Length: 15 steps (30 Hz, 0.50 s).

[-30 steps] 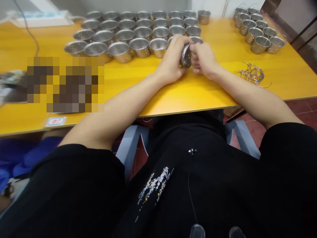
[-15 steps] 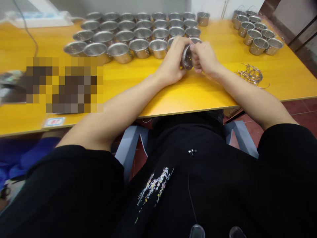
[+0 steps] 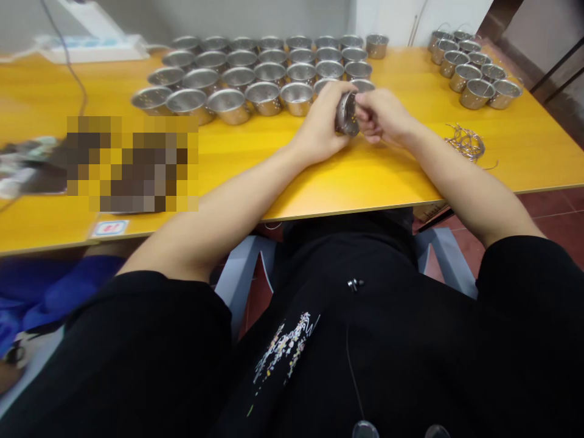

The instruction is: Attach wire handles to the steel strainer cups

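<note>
A small perforated metal cup (image 3: 347, 115) is held tipped on its side just above the yellow table, its mouth turned toward the right. My left hand (image 3: 325, 118) wraps round its body. At the cup's rim my right hand (image 3: 379, 114) has thumb and index finger pinched together, the other fingers curled. Whatever is in that pinch is too small and blurred to make out. To the right of my right forearm lies a tangled pile of thin bent wire handles (image 3: 466, 143).
Rows of metal cups (image 3: 271, 73) stand along the back of the yellow table (image 3: 392, 179). More cups with wire handles (image 3: 477, 92) are grouped at the back right. A white power strip (image 3: 91, 47) and its cable lie back left. A pixelated area covers the left side.
The whole view has shifted slightly down and right. My right hand has drawn a little away from the cup's rim, and its lower fingers have loosened. My left hand keeps its hold.
</note>
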Available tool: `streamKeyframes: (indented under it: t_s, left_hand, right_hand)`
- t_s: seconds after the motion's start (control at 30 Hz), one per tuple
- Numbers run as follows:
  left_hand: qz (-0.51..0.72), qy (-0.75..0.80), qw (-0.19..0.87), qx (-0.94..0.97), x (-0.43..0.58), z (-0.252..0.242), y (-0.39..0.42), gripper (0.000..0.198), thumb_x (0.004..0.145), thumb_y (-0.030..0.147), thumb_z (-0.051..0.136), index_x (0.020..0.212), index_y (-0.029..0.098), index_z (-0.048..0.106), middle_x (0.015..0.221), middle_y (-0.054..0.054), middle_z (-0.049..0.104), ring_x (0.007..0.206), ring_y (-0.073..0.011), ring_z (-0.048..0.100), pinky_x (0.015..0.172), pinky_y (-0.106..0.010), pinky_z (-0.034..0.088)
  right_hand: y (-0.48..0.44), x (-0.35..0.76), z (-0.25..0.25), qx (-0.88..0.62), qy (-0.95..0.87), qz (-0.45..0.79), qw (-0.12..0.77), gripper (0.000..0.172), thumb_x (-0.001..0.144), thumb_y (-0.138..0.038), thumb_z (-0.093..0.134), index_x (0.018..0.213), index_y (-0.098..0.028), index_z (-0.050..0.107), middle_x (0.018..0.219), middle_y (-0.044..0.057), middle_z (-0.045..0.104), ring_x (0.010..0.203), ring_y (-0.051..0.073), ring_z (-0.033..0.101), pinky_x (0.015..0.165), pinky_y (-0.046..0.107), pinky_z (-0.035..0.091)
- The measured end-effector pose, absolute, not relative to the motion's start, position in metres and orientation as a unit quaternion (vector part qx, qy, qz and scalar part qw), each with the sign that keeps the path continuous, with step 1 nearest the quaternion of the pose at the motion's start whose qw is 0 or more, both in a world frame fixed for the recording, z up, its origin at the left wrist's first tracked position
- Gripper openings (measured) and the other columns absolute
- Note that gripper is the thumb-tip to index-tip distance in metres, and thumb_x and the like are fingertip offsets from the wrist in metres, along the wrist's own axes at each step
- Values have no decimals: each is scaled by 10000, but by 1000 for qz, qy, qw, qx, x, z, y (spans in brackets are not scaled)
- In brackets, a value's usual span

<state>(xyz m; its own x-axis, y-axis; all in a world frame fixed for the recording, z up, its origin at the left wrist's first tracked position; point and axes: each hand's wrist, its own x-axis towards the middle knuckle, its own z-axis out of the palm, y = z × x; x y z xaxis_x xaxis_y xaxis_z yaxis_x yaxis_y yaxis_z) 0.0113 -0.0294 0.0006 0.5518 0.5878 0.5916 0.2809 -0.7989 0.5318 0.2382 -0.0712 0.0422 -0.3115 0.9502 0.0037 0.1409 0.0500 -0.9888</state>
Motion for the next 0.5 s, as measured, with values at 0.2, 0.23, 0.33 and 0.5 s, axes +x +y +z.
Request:
streamKeyframes:
  t_s: [0.2,0.23,0.33,0.5]
  left_hand:
    - [392,239,176,871,6,-4,-23,777,989,719,856,1628,308,688,1677,-142,790,1569,-441,610,1458,-695,468]
    - [386,240,177,873,6,-5,-21,803,993,762,850,1631,301,686,1637,-143,805,1572,-448,593,1458,-705,453]
    - [368,241,181,880,5,-6,-17,979,919,869,898,1674,292,665,1668,-140,787,1594,-469,577,1471,-718,436]
    - [355,250,182,882,6,2,-27,1126,916,917,889,1819,307,606,1718,-153,788,1706,-527,601,1456,-733,452]
  right_hand:
    - [-80,226,50,-482,-562,536,406,547,1176,-494,843,824,-295,473,634,-43,352,505,166,234,477,312,331]
    - [-82,224,51,-487,-555,536,409,563,1179,-487,858,832,-298,457,622,-50,345,491,164,245,468,310,332]
    - [-84,221,53,-483,-552,535,420,578,1163,-432,911,828,-298,459,603,-59,380,474,160,284,441,291,351]
    - [-86,223,55,-473,-559,515,445,364,1182,-229,847,887,-280,639,617,-52,578,496,141,382,483,219,474]
